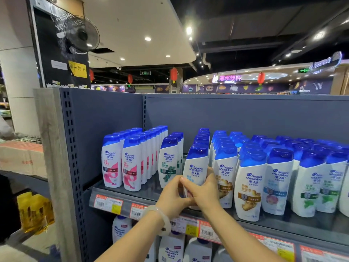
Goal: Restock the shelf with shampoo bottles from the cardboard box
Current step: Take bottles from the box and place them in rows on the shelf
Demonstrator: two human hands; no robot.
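A shopworker's left hand [174,195] and right hand [203,193] are curling their fingers [188,183] round the lower half of a white, blue-capped shampoo bottle [195,167], seating it at the front of its row on the grey shelf [151,195]. It is standing tilted; squaring the base before letting go looks wise (the front lip is just beneath). Open shelf lies to its left, while ginger-label bottles [249,186] are crowding the right.

white shampoo bottles [196,167] blue-capped, grey shelf [117,191], red-yellow price tags [108,204]
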